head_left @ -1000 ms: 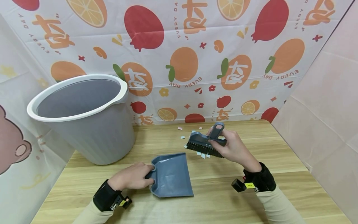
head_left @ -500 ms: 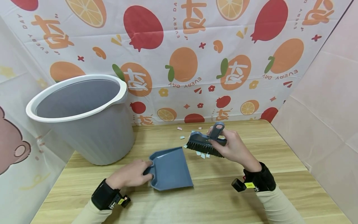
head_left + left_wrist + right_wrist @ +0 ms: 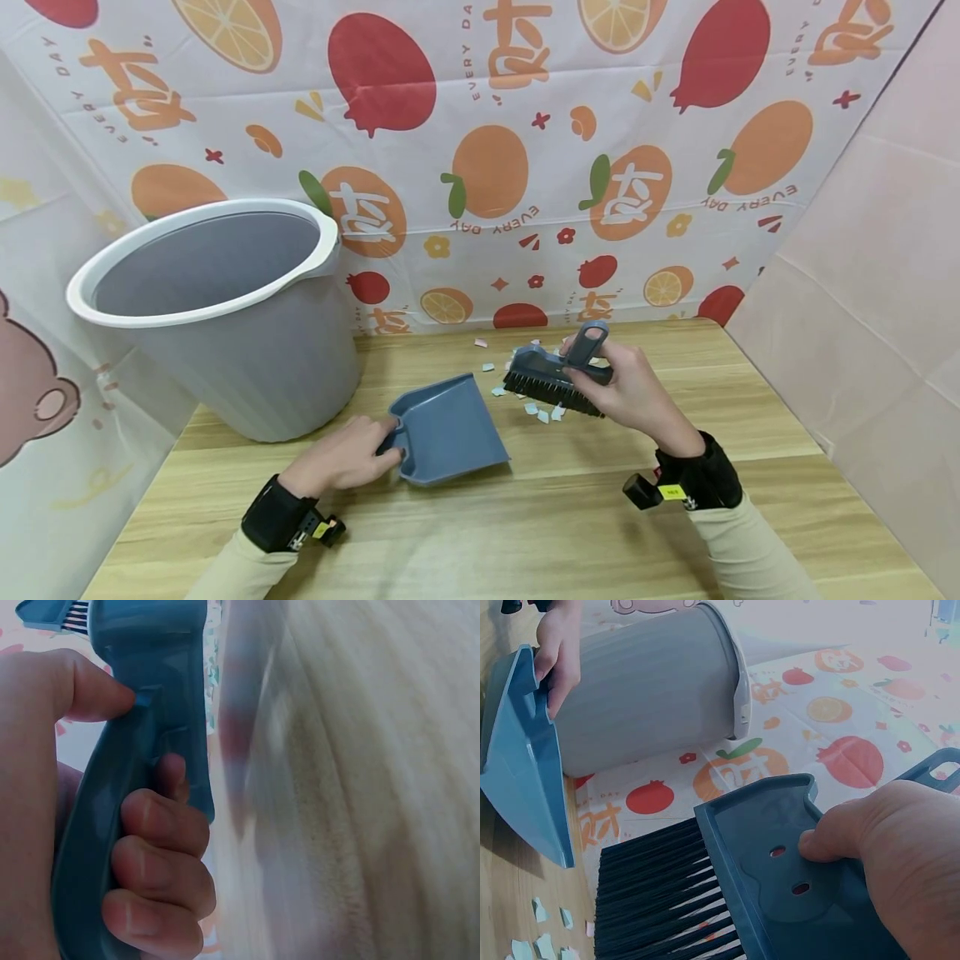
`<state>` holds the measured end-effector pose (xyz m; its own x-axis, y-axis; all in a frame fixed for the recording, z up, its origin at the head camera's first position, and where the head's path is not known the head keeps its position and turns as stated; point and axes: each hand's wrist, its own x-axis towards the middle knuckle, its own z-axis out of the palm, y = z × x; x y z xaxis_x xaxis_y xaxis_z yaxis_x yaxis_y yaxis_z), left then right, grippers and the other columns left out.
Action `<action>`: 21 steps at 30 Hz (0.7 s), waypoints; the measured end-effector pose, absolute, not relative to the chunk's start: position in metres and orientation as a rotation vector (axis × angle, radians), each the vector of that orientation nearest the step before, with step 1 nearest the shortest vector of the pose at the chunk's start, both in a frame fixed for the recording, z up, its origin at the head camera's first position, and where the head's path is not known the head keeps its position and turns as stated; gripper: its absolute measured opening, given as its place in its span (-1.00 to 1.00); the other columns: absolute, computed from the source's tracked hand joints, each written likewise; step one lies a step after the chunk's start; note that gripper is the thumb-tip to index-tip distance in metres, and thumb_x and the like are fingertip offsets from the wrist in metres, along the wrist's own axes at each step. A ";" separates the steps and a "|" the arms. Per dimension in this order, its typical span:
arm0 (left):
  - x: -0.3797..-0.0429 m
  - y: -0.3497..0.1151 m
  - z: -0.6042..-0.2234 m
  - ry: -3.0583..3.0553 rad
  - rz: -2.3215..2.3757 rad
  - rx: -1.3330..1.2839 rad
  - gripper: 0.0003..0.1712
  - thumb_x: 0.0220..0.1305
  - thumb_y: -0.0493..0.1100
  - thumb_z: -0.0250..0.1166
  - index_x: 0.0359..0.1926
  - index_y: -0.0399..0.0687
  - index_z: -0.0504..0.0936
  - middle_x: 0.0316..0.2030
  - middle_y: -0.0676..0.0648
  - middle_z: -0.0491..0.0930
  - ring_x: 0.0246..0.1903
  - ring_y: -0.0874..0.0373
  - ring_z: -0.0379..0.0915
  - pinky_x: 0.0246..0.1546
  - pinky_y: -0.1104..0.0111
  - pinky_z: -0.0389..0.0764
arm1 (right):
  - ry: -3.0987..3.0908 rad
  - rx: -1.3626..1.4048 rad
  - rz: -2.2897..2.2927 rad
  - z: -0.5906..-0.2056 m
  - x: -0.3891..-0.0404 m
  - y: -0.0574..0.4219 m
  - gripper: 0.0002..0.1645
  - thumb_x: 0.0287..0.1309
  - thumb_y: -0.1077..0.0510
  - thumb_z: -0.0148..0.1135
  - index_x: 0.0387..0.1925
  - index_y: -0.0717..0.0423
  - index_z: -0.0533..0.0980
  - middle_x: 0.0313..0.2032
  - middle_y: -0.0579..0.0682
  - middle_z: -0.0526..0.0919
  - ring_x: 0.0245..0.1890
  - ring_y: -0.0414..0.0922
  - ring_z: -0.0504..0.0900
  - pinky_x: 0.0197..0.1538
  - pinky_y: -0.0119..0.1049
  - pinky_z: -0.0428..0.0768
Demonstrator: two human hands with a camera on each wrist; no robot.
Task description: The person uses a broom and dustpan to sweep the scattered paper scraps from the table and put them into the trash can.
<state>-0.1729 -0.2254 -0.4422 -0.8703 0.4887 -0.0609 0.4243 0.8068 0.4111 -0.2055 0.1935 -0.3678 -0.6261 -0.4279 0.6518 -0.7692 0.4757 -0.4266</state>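
A blue-grey dustpan (image 3: 450,429) lies at the middle of the table, its wide edge facing right and slightly tilted. My left hand (image 3: 348,454) grips its handle; the left wrist view shows the fingers (image 3: 161,874) curled round it, with the thumb on top. Over the paper scraps (image 3: 542,413), my right hand (image 3: 626,387) holds a blue-grey hand brush (image 3: 536,364) with its black bristles down. In the right wrist view the thumb presses on the brush's back. Some scraps are hidden behind the brush.
A large grey bin (image 3: 247,358) with a white rim stands at the left back of the wooden table (image 3: 570,533). Behind the table hangs a fruit-printed cloth (image 3: 495,100). Small pale blue and pink scraps lie near the back edge.
My left hand has moved the dustpan back and a little left, turning it so its wide edge angles toward the scraps. The right hand with the brush has barely moved.
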 end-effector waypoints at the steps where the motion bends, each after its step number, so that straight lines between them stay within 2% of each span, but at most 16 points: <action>1: -0.173 -0.225 -0.443 2.828 0.585 0.713 -0.81 0.53 -0.03 0.21 -0.29 0.09 0.51 -0.57 0.17 0.16 -0.60 0.31 0.09 -0.41 0.41 0.07 | -2.260 0.987 0.987 -0.368 -0.206 0.194 -0.54 0.14 0.56 0.51 0.03 0.21 0.63 -0.15 0.12 0.87 -0.15 0.06 0.91 -0.03 -0.26 0.84; 5: -0.175 -0.226 -0.446 2.819 0.584 0.698 -0.82 0.55 0.00 0.21 -0.21 0.04 0.57 -0.58 0.17 0.16 -0.60 0.30 0.10 -0.42 0.40 0.07 | -2.224 0.975 0.987 -0.367 -0.207 0.198 -0.53 0.12 0.59 0.51 0.03 0.23 0.64 -0.14 0.13 0.86 -0.18 0.02 0.89 -0.03 -0.48 0.73; 9: -0.176 -0.226 -0.448 2.811 0.567 0.696 -0.81 0.54 0.00 0.21 -0.23 0.04 0.56 -0.57 0.17 0.16 -0.60 0.30 0.09 -0.42 0.40 0.06 | -2.193 0.957 1.005 -0.366 -0.209 0.200 -0.54 0.09 0.62 0.51 0.00 0.28 0.66 -0.15 0.13 0.86 -0.17 -0.05 0.88 0.05 -0.66 0.62; 13: -0.176 -0.227 -0.449 2.807 0.537 0.725 -0.79 0.53 0.01 0.22 -0.27 0.07 0.50 -0.56 0.17 0.16 -0.60 0.30 0.10 -0.44 0.41 0.08 | -2.184 0.944 1.023 -0.365 -0.210 0.201 -0.56 0.08 0.62 0.51 -0.02 0.31 0.66 -0.16 0.11 0.85 -0.13 -0.12 0.86 0.11 -0.70 0.58; 21: -0.175 -0.226 -0.452 2.851 0.456 0.866 -0.73 0.54 0.02 0.24 -0.30 0.04 0.45 -0.55 0.20 0.12 -0.59 0.32 0.09 -0.47 0.42 0.08 | -2.199 0.923 1.019 -0.365 -0.209 0.201 -0.57 0.10 0.61 0.51 -0.02 0.28 0.67 -0.16 0.10 0.85 -0.13 -0.13 0.86 0.10 -0.70 0.58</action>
<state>-0.1753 -0.2265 -0.4522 -0.8276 0.5603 -0.0331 0.5221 0.7900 0.3214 -0.2095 0.2015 -0.3651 -0.6186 -0.3544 0.7012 -0.7641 0.4790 -0.4321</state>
